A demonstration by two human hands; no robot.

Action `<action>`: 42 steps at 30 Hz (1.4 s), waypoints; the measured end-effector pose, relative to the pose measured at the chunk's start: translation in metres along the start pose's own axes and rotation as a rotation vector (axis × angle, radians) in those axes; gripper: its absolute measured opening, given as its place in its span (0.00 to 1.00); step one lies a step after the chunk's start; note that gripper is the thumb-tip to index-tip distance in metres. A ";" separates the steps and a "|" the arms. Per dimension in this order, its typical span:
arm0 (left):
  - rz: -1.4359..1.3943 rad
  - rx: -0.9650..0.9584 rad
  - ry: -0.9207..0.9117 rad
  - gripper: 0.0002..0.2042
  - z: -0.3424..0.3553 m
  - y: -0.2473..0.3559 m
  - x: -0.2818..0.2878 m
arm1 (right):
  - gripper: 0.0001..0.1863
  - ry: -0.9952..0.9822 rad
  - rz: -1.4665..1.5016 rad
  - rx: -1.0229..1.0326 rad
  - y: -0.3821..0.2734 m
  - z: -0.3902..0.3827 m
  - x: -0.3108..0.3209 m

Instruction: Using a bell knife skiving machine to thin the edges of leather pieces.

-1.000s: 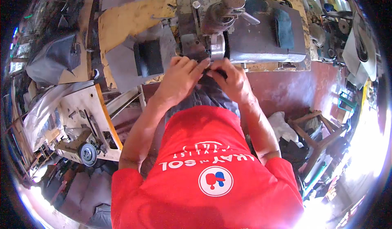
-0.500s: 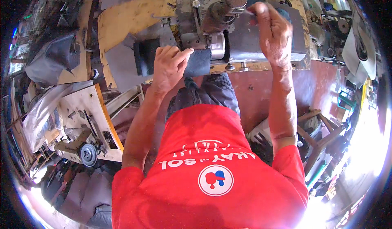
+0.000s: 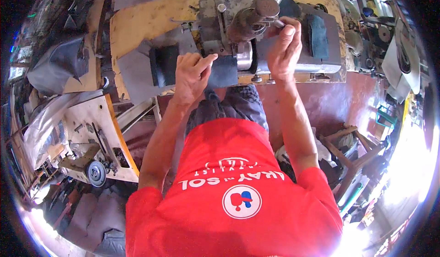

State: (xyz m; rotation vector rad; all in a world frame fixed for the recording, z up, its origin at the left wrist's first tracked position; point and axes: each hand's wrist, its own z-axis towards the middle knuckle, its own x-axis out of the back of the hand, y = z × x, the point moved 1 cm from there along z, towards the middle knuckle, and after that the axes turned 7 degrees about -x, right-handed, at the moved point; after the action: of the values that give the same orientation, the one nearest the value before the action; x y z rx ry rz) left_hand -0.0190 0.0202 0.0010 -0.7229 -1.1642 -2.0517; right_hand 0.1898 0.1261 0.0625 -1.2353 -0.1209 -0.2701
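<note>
Shifted leftward, the right hand (image 3: pixel 285 53) is closed on a lever (image 3: pixel 278 24); leather (image 3: pixel 224 71) seems steadied by the left hand (image 3: pixel 189 76), grip unclear.

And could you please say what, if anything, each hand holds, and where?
The right hand apparently holds the short grey metal lever by its outer end. The left hand touches the dark, flat leathery piece at its left side, perhaps only pressing.

At least three dark pieces (image 3: pixel 224 71) (image 3: pixel 318 36) (image 3: pixel 165 64), one machine (image 3: pixel 242 26), one metal drum (image 3: pixel 244 57), two forearms (image 3: pixel 162 140) (image 3: pixel 297 128)

Red short-sleeved shirt (image 3: pixel 215 204), white lettering (image 3: pixel 208 182), round emblem (image 3: pixel 242 203), dark trousers (image 3: pixel 233 103)
</note>
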 end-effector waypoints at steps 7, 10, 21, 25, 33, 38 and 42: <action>0.422 -0.092 -0.019 0.20 -0.001 0.029 0.004 | 0.22 -0.383 -0.354 -0.310 0.029 -0.129 0.015; 0.527 -0.058 -0.138 0.26 -0.001 0.039 0.001 | 0.22 -0.453 -0.213 -0.424 0.035 -0.142 0.001; 0.304 -0.091 -0.114 0.23 0.001 0.040 -0.004 | 0.10 -0.238 0.175 -0.822 0.033 -0.140 -0.018; 0.304 -0.163 -0.042 0.25 -0.008 0.025 -0.016 | 0.08 -0.200 0.254 -0.835 0.031 -0.141 -0.021; 0.300 -0.171 -0.006 0.27 -0.018 0.015 -0.026 | 0.10 -0.268 0.202 -0.839 0.032 -0.137 -0.019; 0.311 -0.159 -0.027 0.27 -0.021 0.013 -0.028 | 0.13 -0.313 0.201 -0.862 0.030 -0.134 -0.018; 0.284 -0.177 -0.037 0.25 -0.013 0.017 -0.030 | 0.13 -0.283 0.244 -0.877 0.037 -0.133 -0.011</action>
State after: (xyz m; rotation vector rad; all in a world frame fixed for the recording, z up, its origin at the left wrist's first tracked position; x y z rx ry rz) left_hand 0.0117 0.0106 -0.0179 -0.9574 -0.8508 -1.9213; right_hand 0.1819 0.0135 -0.0180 -2.1389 -0.0944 0.0909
